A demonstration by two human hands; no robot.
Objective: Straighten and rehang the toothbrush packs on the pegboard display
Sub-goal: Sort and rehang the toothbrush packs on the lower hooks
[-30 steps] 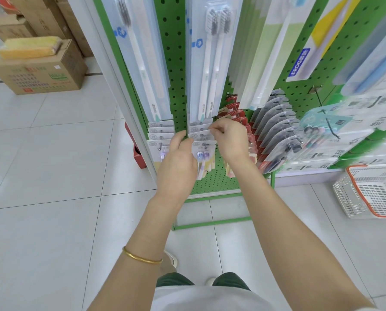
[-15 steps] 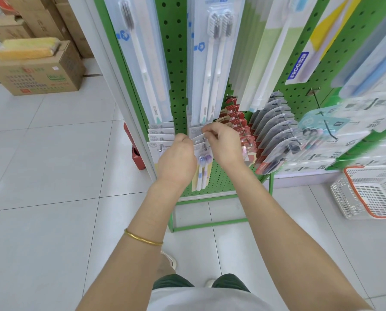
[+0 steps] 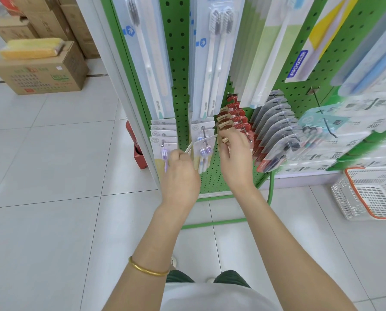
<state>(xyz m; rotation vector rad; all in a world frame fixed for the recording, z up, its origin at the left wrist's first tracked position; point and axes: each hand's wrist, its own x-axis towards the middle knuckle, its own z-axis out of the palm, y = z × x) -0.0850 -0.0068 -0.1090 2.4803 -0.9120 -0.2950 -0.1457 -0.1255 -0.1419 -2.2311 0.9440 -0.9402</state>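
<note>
The left hand (image 3: 180,173) was closed on the lower edge of a tilted toothbrush pack (image 3: 202,151) on the low peg of the green pegboard (image 3: 176,63), the right hand (image 3: 233,153) (fingers loosely curled, contents indiscernible) beside it; squaring is best done before release.

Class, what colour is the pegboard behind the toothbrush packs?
Green, with rows of dark round holes; the pegboard shows best in the head view.

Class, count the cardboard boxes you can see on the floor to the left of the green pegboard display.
4 at least: one front box carrying a yellow bundle, one behind it, and two stacked by the white post. More may be hidden beyond the frame edge.
</note>
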